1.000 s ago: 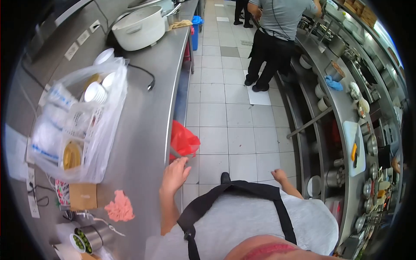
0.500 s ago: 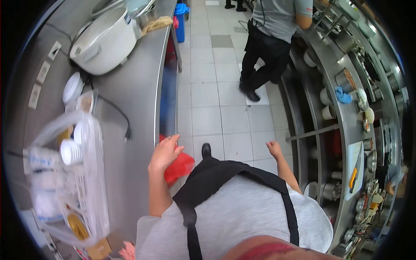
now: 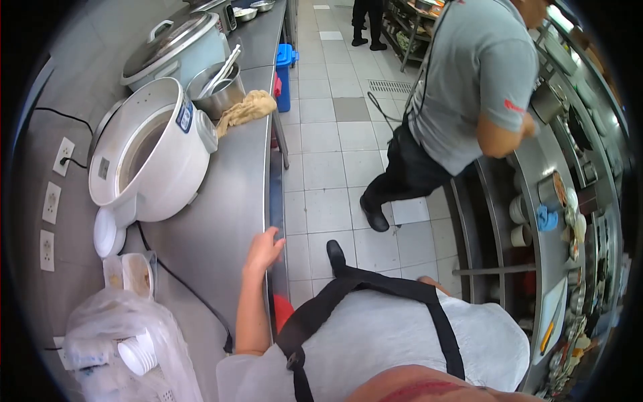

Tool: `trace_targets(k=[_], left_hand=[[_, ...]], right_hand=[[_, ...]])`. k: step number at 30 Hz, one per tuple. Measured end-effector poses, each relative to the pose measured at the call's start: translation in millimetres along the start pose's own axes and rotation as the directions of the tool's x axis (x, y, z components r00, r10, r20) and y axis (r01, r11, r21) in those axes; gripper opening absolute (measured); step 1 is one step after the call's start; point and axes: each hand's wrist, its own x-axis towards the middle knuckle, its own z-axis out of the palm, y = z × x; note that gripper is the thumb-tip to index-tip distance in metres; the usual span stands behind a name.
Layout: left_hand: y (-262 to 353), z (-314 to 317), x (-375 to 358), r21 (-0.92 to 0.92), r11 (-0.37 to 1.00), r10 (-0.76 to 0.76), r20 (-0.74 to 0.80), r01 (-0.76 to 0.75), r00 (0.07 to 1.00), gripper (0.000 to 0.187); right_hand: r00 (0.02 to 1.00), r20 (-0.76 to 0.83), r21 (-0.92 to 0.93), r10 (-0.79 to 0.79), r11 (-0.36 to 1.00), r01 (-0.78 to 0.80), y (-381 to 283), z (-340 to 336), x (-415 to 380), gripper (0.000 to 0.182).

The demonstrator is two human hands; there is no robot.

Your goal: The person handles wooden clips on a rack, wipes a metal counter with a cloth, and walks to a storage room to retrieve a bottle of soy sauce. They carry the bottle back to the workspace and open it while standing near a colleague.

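My left hand (image 3: 264,252) hangs over the front edge of the steel counter (image 3: 231,174). It holds nothing, and its fingers are loosely stretched and apart. Only a bit of my right arm (image 3: 434,284) shows past the black apron strap, with its fingers hidden. Farther up the counter is a white rice cooker body (image 3: 194,171), lidless. Beside it stand a steel pot (image 3: 231,90) with white utensils and a tan cloth (image 3: 249,110). A plastic bag (image 3: 177,335) with white cups (image 3: 137,355) lies at the lower left.
A co-worker (image 3: 462,87) in a grey shirt stands ahead on the right, beside steel shelving (image 3: 492,221). On that side lies a knife (image 3: 548,337) on a white cutting board (image 3: 554,305). A blue bin (image 3: 284,87) is beyond the counter; a black cable (image 3: 194,288) trails across the counter.
My view has moved forward along the aisle, so the rice cooker and the co-worker look nearer. My right hand has dropped out of sight. The red thing by the counter is mostly covered now.
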Motion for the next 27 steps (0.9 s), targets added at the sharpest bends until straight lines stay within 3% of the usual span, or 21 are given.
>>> trace_targets(k=[1, 2, 3, 5, 7, 8, 9, 10, 12, 13, 15, 16, 18, 20, 21, 23, 27], left_hand=[[-1.4, 1.8, 0.9, -0.007, 1.0, -0.006, -0.002, 0.006, 1.0, 0.037], [-1.0, -0.5, 5.6, -0.117, 0.99, -0.073, 0.05, 0.079, 0.996, 0.038], [0.0, -5.7, 9.9, -0.217, 0.964, -0.134, 0.109, 0.155, 0.985, 0.04], [8.1, -13.2, 9.9, -0.247, 0.949, -0.163, 0.156, 0.198, 0.974, 0.041], [1.5, -20.4, 16.4, -0.273, 0.928, -0.195, 0.223, 0.253, 0.955, 0.042], [-9.1, -18.5, 22.2, -0.417, 0.88, -0.125, 0.26, 0.228, 0.957, 0.042], [-16.7, -17.5, 24.2, -0.551, 0.807, -0.055, 0.29, 0.214, 0.955, 0.041], [-17.6, -19.9, 25.0, -0.541, 0.806, -0.073, 0.313, 0.241, 0.947, 0.041], [-11.3, -28.4, 35.3, -0.712, 0.699, 0.048, 0.14, 0.067, 0.989, 0.04], [-8.1, -32.9, 40.2, -0.703, 0.707, 0.041, 0.152, 0.079, 0.988, 0.04], [-1.2, -42.6, 51.5, -0.714, 0.699, 0.042, 0.096, 0.04, 0.995, 0.041], [-3.9, -46.8, 56.7, -0.713, 0.7, 0.059, 0.095, 0.027, 0.994, 0.041], [-12.4, -49.1, 65.9, -0.679, 0.733, 0.13, 0.08, -0.041, 0.988, 0.04], [-12.2, -57.7, 71.4, -0.727, 0.686, 0.154, 0.105, -0.03, 0.982, 0.04], [-11.3, -61.4, 71.9, -0.753, 0.658, 0.115, 0.118, 0.014, 0.986, 0.04], [-16.7, -63.0, 75.9, -0.751, 0.658, 0.065, 0.142, 0.065, 0.988, 0.041], [-28.8, -66.1, 84.1, -0.79, 0.612, 0.155, 0.154, 0.028, 0.976, 0.041]], right_hand=[[0.824, -0.047, -0.335, -0.564, 0.786, 0.519, -18.7, -28.5, 20.2, 0.02], [0.947, -0.025, -0.292, -0.321, 0.908, 0.3, -73.1, -48.6, 50.4, 0.019], [0.999, -0.002, -0.279, -0.054, 0.959, 0.051, -153.7, -76.5, 70.5, 0.02], [0.998, -0.004, -0.167, 0.066, 0.984, -0.066, -254.7, -118.4, 104.6, 0.024], [0.934, -0.144, -0.29, -0.327, 0.916, 0.276, -319.2, -145.6, 140.9, 0.023], [0.901, -0.198, -0.3, -0.386, 0.899, 0.319, -342.8, -151.5, 165.1, 0.024], [0.915, -0.147, -0.285, -0.375, 0.902, 0.324, -376.0, -161.0, 175.5, 0.024], [0.88, -0.182, -0.354, -0.439, 0.864, 0.358, -403.5, -163.6, 186.6, 0.024], [0.914, -0.084, -0.114, -0.396, 0.915, 0.386, -454.7, -172.4, 200.3, 0.018], [0.917, -0.085, -0.098, -0.39, 0.919, 0.382, -469.6, -169.7, 207.4, 0.018], [0.976, 0.01, 0.168, -0.219, 0.962, 0.214, -494.3, -170.4, 218.3, 0.014], [0.976, -0.007, 0.164, -0.216, 0.963, 0.215, -501.8, -171.9, 222.4, 0.014], [0.979, 0.118, 0.012, -0.165, 0.986, 0.165, -509.3, -179.8, 226.1, 0.016], [0.967, 0.112, -0.166, -0.229, 0.955, 0.246, -495.2, -182.3, 244.5, 0.018], [0.97, 0.087, -0.168, -0.226, 0.957, 0.238, -484.9, -184.2, 257.4, 0.018], [0.975, 0.051, -0.528, -0.217, 0.823, 0.211, -456.9, -181.1, 280.1, 0.022], [0.986, 0.125, -0.584, -0.108, 0.795, 0.162, -422.6, -198.3, 298.5, 0.027]])
